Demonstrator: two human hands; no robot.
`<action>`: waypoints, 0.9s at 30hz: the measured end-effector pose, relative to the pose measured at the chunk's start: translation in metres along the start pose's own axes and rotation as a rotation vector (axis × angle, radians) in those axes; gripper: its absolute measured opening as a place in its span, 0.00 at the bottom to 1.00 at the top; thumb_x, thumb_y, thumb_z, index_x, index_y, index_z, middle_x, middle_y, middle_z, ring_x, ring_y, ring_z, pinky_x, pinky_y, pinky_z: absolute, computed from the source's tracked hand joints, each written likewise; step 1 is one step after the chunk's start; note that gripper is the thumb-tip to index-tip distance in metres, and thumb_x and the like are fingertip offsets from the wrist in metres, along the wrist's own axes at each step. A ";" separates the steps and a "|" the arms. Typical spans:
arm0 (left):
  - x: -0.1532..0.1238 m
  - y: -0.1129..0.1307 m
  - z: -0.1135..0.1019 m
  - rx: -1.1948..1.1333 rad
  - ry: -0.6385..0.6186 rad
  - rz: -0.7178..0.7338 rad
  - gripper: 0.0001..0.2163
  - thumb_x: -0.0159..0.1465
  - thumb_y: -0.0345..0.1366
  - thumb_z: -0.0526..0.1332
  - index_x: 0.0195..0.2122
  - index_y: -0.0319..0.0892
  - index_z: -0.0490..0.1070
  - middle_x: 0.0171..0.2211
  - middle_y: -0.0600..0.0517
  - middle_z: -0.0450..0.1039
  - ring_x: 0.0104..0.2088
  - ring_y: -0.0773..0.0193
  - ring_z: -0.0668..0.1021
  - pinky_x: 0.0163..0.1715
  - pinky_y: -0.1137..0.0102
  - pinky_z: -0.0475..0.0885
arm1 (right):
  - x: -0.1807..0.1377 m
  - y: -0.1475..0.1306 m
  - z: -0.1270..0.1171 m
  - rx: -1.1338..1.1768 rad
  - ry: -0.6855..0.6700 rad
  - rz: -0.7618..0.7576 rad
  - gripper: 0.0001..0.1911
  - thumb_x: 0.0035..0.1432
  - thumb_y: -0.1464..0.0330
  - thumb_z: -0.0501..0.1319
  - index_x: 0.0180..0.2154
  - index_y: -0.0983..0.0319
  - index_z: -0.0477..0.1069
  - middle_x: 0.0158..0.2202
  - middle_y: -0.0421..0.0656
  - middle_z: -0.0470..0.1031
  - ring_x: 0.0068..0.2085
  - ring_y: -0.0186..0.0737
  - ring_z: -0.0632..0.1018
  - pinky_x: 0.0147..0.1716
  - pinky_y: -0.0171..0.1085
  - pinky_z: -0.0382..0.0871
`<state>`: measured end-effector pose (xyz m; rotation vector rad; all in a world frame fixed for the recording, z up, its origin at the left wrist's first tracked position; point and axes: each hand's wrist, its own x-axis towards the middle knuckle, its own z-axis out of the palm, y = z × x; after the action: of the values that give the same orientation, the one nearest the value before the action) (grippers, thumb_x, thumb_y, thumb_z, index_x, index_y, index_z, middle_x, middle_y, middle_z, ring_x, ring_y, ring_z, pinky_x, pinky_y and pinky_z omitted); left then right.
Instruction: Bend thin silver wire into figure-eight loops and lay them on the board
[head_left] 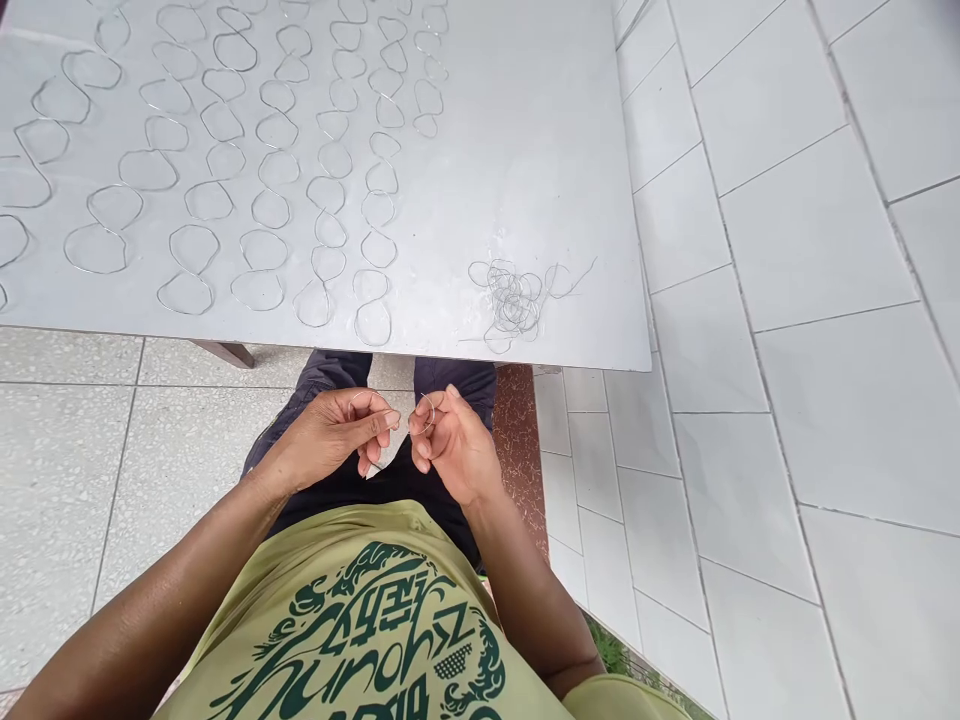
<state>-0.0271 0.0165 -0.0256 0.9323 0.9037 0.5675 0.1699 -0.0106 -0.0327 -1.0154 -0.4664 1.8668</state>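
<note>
Just off the near edge of the bench (480, 190), the left hand (337, 430) and right hand (461, 450) were held slightly apart. The left was pinched on a curved wire (349, 408); the right, fingers curled, had thin wire (434, 413) at its fingertips, though how firmly it gripped could not be told. Wire loops (328, 213) lay in columns across the bench's left and middle; a wire tangle (516, 300) lay near its near right corner.

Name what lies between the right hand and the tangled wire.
Between right hand and tangled wire, the head view shows a trouser leg and the table's front edge.
</note>
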 end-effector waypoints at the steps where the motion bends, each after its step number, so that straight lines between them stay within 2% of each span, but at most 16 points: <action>1: 0.001 0.000 0.000 -0.012 0.019 0.000 0.16 0.68 0.47 0.68 0.32 0.39 0.74 0.23 0.55 0.73 0.19 0.71 0.74 0.19 0.76 0.72 | -0.001 0.002 0.000 -0.051 0.042 -0.063 0.22 0.66 0.49 0.63 0.37 0.62 0.74 0.32 0.43 0.77 0.27 0.34 0.75 0.22 0.34 0.72; 3: 0.002 0.000 0.001 -0.022 0.028 0.000 0.15 0.68 0.47 0.68 0.32 0.40 0.74 0.24 0.56 0.73 0.20 0.71 0.73 0.19 0.76 0.71 | -0.005 0.006 0.002 -0.201 0.120 -0.192 0.19 0.67 0.52 0.64 0.39 0.61 0.76 0.37 0.45 0.79 0.33 0.37 0.78 0.29 0.36 0.75; 5: 0.003 0.000 0.002 -0.018 0.019 0.004 0.15 0.68 0.47 0.68 0.32 0.40 0.74 0.24 0.56 0.72 0.21 0.71 0.72 0.18 0.76 0.71 | -0.008 0.009 0.004 -0.363 0.173 -0.276 0.14 0.69 0.56 0.64 0.41 0.61 0.76 0.36 0.43 0.79 0.31 0.35 0.77 0.30 0.35 0.74; 8: 0.003 0.003 0.003 -0.017 0.042 0.014 0.15 0.68 0.48 0.68 0.33 0.41 0.74 0.25 0.56 0.71 0.22 0.70 0.72 0.18 0.76 0.71 | -0.008 0.013 0.009 -0.490 0.210 -0.327 0.12 0.71 0.59 0.61 0.44 0.60 0.78 0.31 0.40 0.77 0.25 0.33 0.75 0.27 0.35 0.72; 11: 0.003 0.006 0.004 -0.017 0.060 0.029 0.15 0.67 0.48 0.67 0.32 0.41 0.74 0.25 0.55 0.71 0.22 0.70 0.72 0.18 0.76 0.71 | -0.005 0.012 0.013 -0.526 0.236 -0.362 0.13 0.71 0.59 0.61 0.46 0.60 0.80 0.29 0.40 0.77 0.25 0.33 0.75 0.26 0.34 0.71; 15: 0.001 0.008 0.006 0.001 0.018 0.024 0.17 0.68 0.49 0.67 0.31 0.41 0.72 0.23 0.56 0.71 0.18 0.72 0.71 0.17 0.77 0.68 | -0.004 0.008 0.011 -0.640 0.225 -0.393 0.13 0.71 0.61 0.60 0.48 0.58 0.82 0.28 0.39 0.75 0.24 0.32 0.73 0.24 0.33 0.69; 17: 0.001 0.008 0.006 0.004 0.004 0.022 0.17 0.68 0.49 0.67 0.30 0.41 0.72 0.22 0.56 0.72 0.17 0.72 0.71 0.16 0.77 0.67 | -0.005 0.007 0.007 -0.730 0.220 -0.427 0.13 0.71 0.64 0.59 0.48 0.56 0.82 0.29 0.39 0.75 0.24 0.32 0.72 0.26 0.34 0.69; 20: 0.001 0.008 0.007 0.006 -0.018 0.020 0.17 0.68 0.48 0.67 0.29 0.40 0.72 0.21 0.56 0.72 0.17 0.72 0.71 0.16 0.78 0.66 | -0.007 0.006 0.002 -0.833 0.217 -0.509 0.14 0.70 0.67 0.60 0.50 0.53 0.83 0.31 0.40 0.77 0.29 0.35 0.74 0.34 0.37 0.72; 23: 0.001 0.008 0.007 0.007 -0.058 0.012 0.17 0.67 0.47 0.68 0.29 0.40 0.73 0.20 0.55 0.73 0.17 0.72 0.72 0.16 0.78 0.67 | -0.006 0.004 0.002 -0.840 0.222 -0.548 0.14 0.68 0.69 0.61 0.50 0.53 0.84 0.31 0.40 0.77 0.31 0.37 0.75 0.38 0.38 0.74; 25: 0.002 0.008 0.008 -0.010 -0.030 0.026 0.16 0.67 0.46 0.69 0.29 0.39 0.74 0.21 0.54 0.73 0.17 0.71 0.72 0.17 0.77 0.68 | -0.005 0.003 0.004 -0.784 0.225 -0.514 0.13 0.69 0.66 0.62 0.51 0.54 0.83 0.29 0.40 0.76 0.29 0.36 0.74 0.35 0.36 0.73; 27: 0.002 0.008 0.009 -0.053 0.055 0.050 0.16 0.67 0.47 0.69 0.29 0.39 0.75 0.23 0.54 0.74 0.19 0.70 0.73 0.17 0.75 0.70 | -0.005 0.002 0.009 -0.660 0.224 -0.450 0.13 0.70 0.62 0.62 0.52 0.56 0.80 0.30 0.40 0.77 0.27 0.35 0.75 0.29 0.35 0.73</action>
<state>-0.0187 0.0181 -0.0174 0.8968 0.9122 0.6596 0.1626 -0.0151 -0.0270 -1.3865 -1.1155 1.1914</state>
